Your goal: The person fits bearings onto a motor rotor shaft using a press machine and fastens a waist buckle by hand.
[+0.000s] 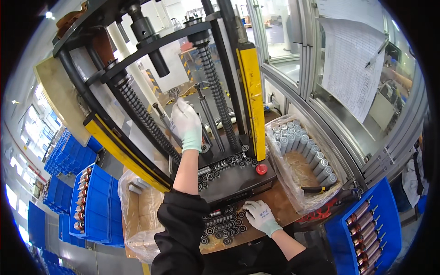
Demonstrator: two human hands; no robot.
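Observation:
My left hand (186,123), in a white glove with a pale green cuff, is raised between the press's spring-wrapped columns. Its fingers are closed on a small ball bearing (173,92) held at the fingertips, below the black press ram (159,63). My right hand (262,217), gloved the same way, rests low by the front of the press bed. The fingers are bent together beside loose bearings (226,233) on the brown bench; whatever they pinch cannot be made out. More bearings (210,176) lie in rows on the black press base (238,182).
Yellow guard bars (253,101) flank the press, and a red button (261,169) sits on its base. At right, a plastic-lined box (298,201) holds grey cylinders (316,158). Another lined box (145,213) stands left. Blue crates (107,201) with copper-wound rotors (364,233) are on both sides.

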